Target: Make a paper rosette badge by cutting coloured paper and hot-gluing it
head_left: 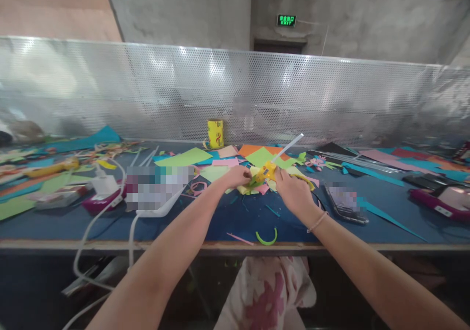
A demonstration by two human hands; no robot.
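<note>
Yellow glue gun [267, 171] sits in right hand [292, 193] grip, left hand [237, 176] beside.

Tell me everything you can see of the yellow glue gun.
The glue gun is small, yellow and looks plastic, with a pale translucent stick jutting from its back, up and to the right. The right hand grips it above the blue table, tip angled down-left at paper scraps beside the left hand.
</note>
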